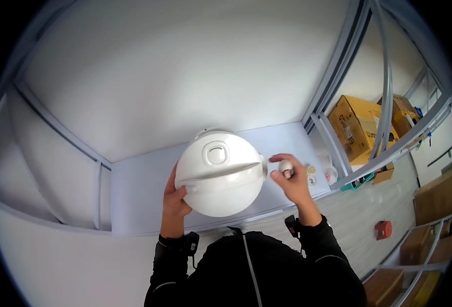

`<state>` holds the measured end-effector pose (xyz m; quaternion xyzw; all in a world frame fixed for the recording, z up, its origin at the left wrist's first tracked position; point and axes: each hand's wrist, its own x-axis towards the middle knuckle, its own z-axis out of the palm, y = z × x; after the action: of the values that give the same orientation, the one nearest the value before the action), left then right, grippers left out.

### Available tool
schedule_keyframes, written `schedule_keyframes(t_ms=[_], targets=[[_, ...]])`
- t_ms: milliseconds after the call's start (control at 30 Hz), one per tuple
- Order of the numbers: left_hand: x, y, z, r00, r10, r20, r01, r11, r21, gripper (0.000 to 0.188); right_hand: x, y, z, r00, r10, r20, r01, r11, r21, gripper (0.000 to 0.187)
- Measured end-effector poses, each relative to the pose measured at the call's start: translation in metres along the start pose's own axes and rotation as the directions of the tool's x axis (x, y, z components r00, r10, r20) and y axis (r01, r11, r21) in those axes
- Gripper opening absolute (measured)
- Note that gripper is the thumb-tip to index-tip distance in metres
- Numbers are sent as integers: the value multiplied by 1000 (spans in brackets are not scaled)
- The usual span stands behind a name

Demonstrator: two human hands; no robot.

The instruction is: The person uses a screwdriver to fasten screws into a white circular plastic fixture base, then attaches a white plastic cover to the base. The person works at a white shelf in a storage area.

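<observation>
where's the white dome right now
Head view, near the centre: the white dome has the left hand gripping its left side, the right hand just off its right.

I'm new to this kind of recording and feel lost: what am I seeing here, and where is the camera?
There is no machine here, just a person using two bare hands. The one picture comes from a fisheye camera worn on the head and looking down, so straight edges bend near the rim. The black sleeves reaching up from below are the wearer's own.

The left hand grips the side of a large, glossy white rounded object. The right hand, beside it, has a small white rounded piece in its fingers. On the pale table, past the right hand, lie a cream-coloured round piece and a whitish disc. Cardboard boxes stand beyond the frame at right.
</observation>
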<state>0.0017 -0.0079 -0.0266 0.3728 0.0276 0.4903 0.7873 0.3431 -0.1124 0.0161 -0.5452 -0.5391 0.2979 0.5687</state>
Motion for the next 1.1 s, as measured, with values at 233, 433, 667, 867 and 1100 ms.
schedule_keyframes(t_ms=[233,433,667,867,1100], targets=[[2,-4,-3,991,-6,131,8,1000,-21,98,-9,-5,18,992,108,72,-119,976,180,61],[5,-14,-5,993,-108,-48,118,939,325,88,-12,-6,1,999,46,-19,-42,981,190,53],[4,-35,26,997,-41,-63,70,812,579,101,-13,-12,-14,976,-216,-6,215,973,82,44],[11,-36,28,999,10,-46,19,804,594,100,-17,-19,-16,974,-228,-9,228,972,53,39],[14,-36,30,999,1,-33,20,761,649,95,-17,-24,-10,962,-250,-113,264,956,129,35]])
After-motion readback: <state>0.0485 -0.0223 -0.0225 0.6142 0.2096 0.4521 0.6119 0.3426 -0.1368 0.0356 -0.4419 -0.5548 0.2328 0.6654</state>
